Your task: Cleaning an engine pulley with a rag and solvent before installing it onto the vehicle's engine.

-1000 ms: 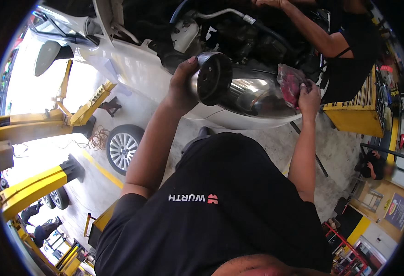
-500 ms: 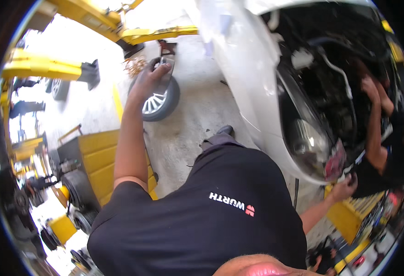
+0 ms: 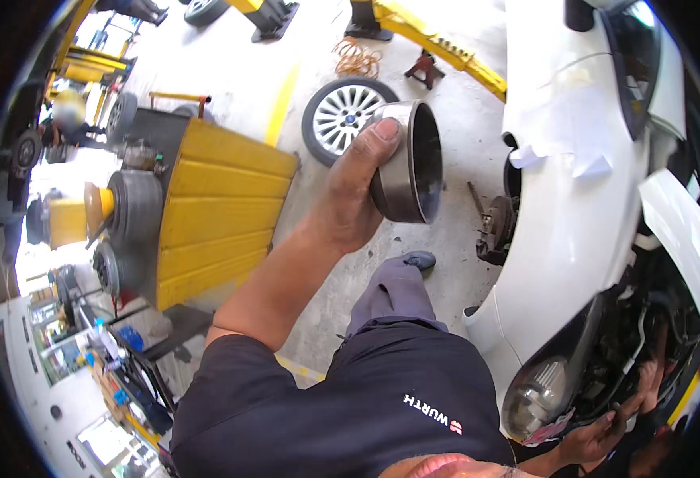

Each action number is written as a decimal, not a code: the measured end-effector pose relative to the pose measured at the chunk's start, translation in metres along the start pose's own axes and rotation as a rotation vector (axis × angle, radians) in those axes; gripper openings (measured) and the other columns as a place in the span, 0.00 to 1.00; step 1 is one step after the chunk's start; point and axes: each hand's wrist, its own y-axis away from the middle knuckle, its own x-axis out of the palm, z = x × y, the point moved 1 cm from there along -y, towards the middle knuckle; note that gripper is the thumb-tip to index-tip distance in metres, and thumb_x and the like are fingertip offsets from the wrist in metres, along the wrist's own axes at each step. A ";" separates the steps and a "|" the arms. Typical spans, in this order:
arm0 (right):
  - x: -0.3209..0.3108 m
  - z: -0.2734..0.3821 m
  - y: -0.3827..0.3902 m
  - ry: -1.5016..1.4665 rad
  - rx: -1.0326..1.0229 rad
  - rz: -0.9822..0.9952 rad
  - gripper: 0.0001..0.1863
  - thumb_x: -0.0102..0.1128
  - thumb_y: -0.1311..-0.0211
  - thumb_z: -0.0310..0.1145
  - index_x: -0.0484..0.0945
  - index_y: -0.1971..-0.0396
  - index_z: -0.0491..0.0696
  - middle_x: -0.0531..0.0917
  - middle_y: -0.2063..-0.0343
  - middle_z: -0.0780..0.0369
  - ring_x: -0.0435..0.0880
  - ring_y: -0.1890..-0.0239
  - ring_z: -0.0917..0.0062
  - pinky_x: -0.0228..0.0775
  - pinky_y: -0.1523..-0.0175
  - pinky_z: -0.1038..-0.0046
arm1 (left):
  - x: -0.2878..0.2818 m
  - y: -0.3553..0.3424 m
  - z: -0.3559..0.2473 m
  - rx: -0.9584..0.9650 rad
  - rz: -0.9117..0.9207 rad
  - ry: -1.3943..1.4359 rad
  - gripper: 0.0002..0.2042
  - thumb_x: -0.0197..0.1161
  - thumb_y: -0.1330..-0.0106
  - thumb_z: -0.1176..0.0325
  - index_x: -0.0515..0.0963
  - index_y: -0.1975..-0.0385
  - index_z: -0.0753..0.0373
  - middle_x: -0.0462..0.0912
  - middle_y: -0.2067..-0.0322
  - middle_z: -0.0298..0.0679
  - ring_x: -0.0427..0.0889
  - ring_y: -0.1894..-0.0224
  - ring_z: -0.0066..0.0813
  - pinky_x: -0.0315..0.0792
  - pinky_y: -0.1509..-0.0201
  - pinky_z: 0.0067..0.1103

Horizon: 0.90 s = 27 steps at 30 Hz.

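My left hand (image 3: pixel 354 179) is raised in front of me, closed round a short, wide grey metal cylinder (image 3: pixel 394 179). My thumb lies along its side near the top. Its open end faces right and shows a dark hollow; whether the other end is closed is hidden by my hand. Low on the right, my right hand (image 3: pixel 590 440) is beside the headlight (image 3: pixel 537 398) of a white car (image 3: pixel 561 207). Its fingers look stretched out, with no held object visible. A co-worker's hand (image 3: pixel 651 378) is just beyond it, over the engine bay.
A wheel (image 3: pixel 348 115) lies on the floor beyond my left hand, near a coiled orange hose (image 3: pixel 358 60) and a jack stand (image 3: pixel 424 70). A yellow cabinet (image 3: pixel 222 207) stands to the left. The car's bare brake hub (image 3: pixel 497 227) sticks out on the right.
My view has swung left, so the car sits farther right. My left hand has come nearer with the metal cylinder, which shows more plainly. My right hand appears lower, near the co-worker's hand.
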 end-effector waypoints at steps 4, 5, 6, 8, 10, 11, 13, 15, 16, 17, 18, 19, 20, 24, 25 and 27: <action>0.040 0.030 -0.027 -0.097 -0.064 0.183 0.11 0.51 0.28 0.22 0.76 0.51 0.33 0.81 0.54 0.52 0.80 0.51 0.70 0.72 0.43 0.73 | -0.026 0.017 -0.002 0.049 0.000 0.009 0.24 0.62 0.32 0.53 0.70 0.43 0.62 0.80 0.55 0.38 0.83 0.56 0.26 0.79 0.52 0.24; 0.049 0.037 -0.032 -0.080 -0.075 0.244 0.11 0.51 0.28 0.22 0.75 0.51 0.33 0.81 0.54 0.53 0.80 0.51 0.70 0.72 0.42 0.74 | -0.035 0.019 0.000 0.071 -0.010 0.030 0.24 0.62 0.32 0.53 0.70 0.43 0.62 0.80 0.55 0.38 0.83 0.56 0.26 0.79 0.52 0.24; 0.057 0.043 -0.036 -0.103 -0.062 0.298 0.11 0.51 0.28 0.22 0.75 0.51 0.34 0.81 0.55 0.55 0.79 0.51 0.71 0.71 0.42 0.75 | -0.046 0.021 0.004 0.076 -0.023 0.053 0.25 0.64 0.34 0.54 0.70 0.43 0.62 0.80 0.55 0.37 0.82 0.56 0.27 0.78 0.51 0.25; 0.071 0.053 -0.040 -0.097 -0.044 0.344 0.10 0.51 0.29 0.21 0.76 0.52 0.35 0.81 0.57 0.55 0.80 0.53 0.70 0.71 0.44 0.73 | -0.069 0.025 0.018 0.093 -0.001 0.181 0.27 0.67 0.37 0.55 0.70 0.43 0.63 0.78 0.54 0.36 0.80 0.55 0.30 0.76 0.48 0.26; 0.085 0.059 -0.042 -0.141 -0.005 0.334 0.09 0.49 0.29 0.19 0.76 0.54 0.36 0.82 0.59 0.56 0.80 0.55 0.70 0.70 0.44 0.73 | -0.106 0.004 0.031 0.111 -0.123 -0.018 0.27 0.66 0.37 0.53 0.70 0.44 0.63 0.77 0.54 0.36 0.79 0.55 0.30 0.75 0.47 0.26; 0.091 0.062 -0.041 -0.151 -0.011 0.332 0.09 0.49 0.29 0.19 0.76 0.54 0.36 0.82 0.59 0.56 0.80 0.55 0.70 0.70 0.44 0.73 | -0.126 -0.011 0.036 0.174 -0.164 -0.132 0.27 0.64 0.38 0.52 0.70 0.44 0.63 0.77 0.55 0.36 0.78 0.55 0.30 0.74 0.46 0.26; 0.101 0.070 -0.037 -0.262 0.070 0.404 0.09 0.49 0.30 0.19 0.76 0.54 0.36 0.82 0.59 0.56 0.80 0.55 0.71 0.70 0.44 0.73 | -0.163 -0.040 0.043 0.004 -0.394 -0.239 0.28 0.60 0.38 0.48 0.70 0.44 0.61 0.76 0.55 0.36 0.77 0.57 0.30 0.73 0.47 0.24; 0.107 0.081 -0.030 -0.374 0.094 0.421 0.09 0.50 0.31 0.19 0.76 0.55 0.36 0.82 0.59 0.56 0.80 0.55 0.72 0.70 0.44 0.73 | -0.181 -0.028 0.058 0.053 -0.424 -0.041 0.28 0.55 0.38 0.44 0.73 0.45 0.58 0.78 0.52 0.39 0.79 0.54 0.34 0.74 0.45 0.34; 0.109 0.088 -0.026 -0.484 0.128 0.435 0.09 0.52 0.32 0.18 0.77 0.55 0.36 0.83 0.59 0.56 0.81 0.56 0.72 0.71 0.44 0.73 | -0.184 -0.023 0.063 0.006 -0.450 0.044 0.30 0.52 0.38 0.40 0.74 0.45 0.56 0.79 0.51 0.41 0.80 0.53 0.38 0.73 0.45 0.42; 0.113 0.096 -0.024 -0.513 0.091 0.441 0.11 0.54 0.35 0.17 0.77 0.54 0.36 0.83 0.59 0.57 0.81 0.55 0.73 0.70 0.44 0.74 | -0.182 -0.018 0.067 -0.079 -0.381 0.246 0.31 0.48 0.38 0.37 0.75 0.44 0.54 0.80 0.49 0.42 0.80 0.51 0.42 0.72 0.45 0.50; 0.115 0.103 -0.019 -0.576 0.166 0.467 0.12 0.55 0.36 0.16 0.77 0.53 0.36 0.83 0.59 0.57 0.81 0.55 0.74 0.71 0.44 0.74 | -0.174 -0.008 0.069 0.053 -0.267 -0.359 0.35 0.50 0.40 0.35 0.72 0.41 0.55 0.79 0.49 0.45 0.81 0.52 0.46 0.73 0.47 0.49; 0.118 0.110 -0.016 -0.679 0.171 0.509 0.13 0.56 0.37 0.16 0.77 0.52 0.35 0.83 0.58 0.56 0.82 0.55 0.74 0.71 0.45 0.75 | -0.160 -0.007 0.073 0.142 -0.124 -0.741 0.37 0.51 0.41 0.34 0.71 0.40 0.56 0.79 0.48 0.46 0.81 0.52 0.47 0.74 0.47 0.49; 0.125 0.115 -0.014 -0.784 0.232 0.538 0.14 0.58 0.37 0.17 0.77 0.52 0.36 0.84 0.59 0.55 0.83 0.55 0.74 0.72 0.46 0.74 | -0.143 -0.008 0.076 0.212 -0.009 -0.942 0.39 0.53 0.42 0.33 0.70 0.38 0.57 0.79 0.48 0.47 0.81 0.52 0.49 0.75 0.48 0.48; 0.143 0.120 -0.017 -0.746 0.292 0.643 0.15 0.60 0.40 0.22 0.80 0.52 0.40 0.87 0.63 0.58 0.83 0.60 0.79 0.72 0.52 0.77 | -0.055 -0.036 0.095 -0.513 0.772 0.519 0.55 0.65 0.47 0.44 0.42 0.29 0.74 0.78 0.47 0.57 0.83 0.50 0.49 0.77 0.42 0.37; 0.145 0.119 -0.019 -0.745 0.277 0.680 0.15 0.61 0.39 0.25 0.80 0.52 0.41 0.87 0.63 0.58 0.83 0.61 0.78 0.73 0.52 0.76 | -0.032 -0.039 0.102 -0.577 0.794 0.450 0.56 0.65 0.48 0.45 0.41 0.28 0.74 0.78 0.47 0.57 0.83 0.49 0.48 0.76 0.41 0.36; 0.148 0.113 -0.020 -0.844 0.250 0.710 0.17 0.61 0.37 0.30 0.80 0.50 0.43 0.86 0.61 0.58 0.83 0.61 0.75 0.75 0.54 0.74 | 0.013 -0.044 0.117 -0.735 0.867 0.379 0.57 0.66 0.49 0.45 0.39 0.28 0.73 0.77 0.46 0.57 0.81 0.46 0.47 0.76 0.39 0.34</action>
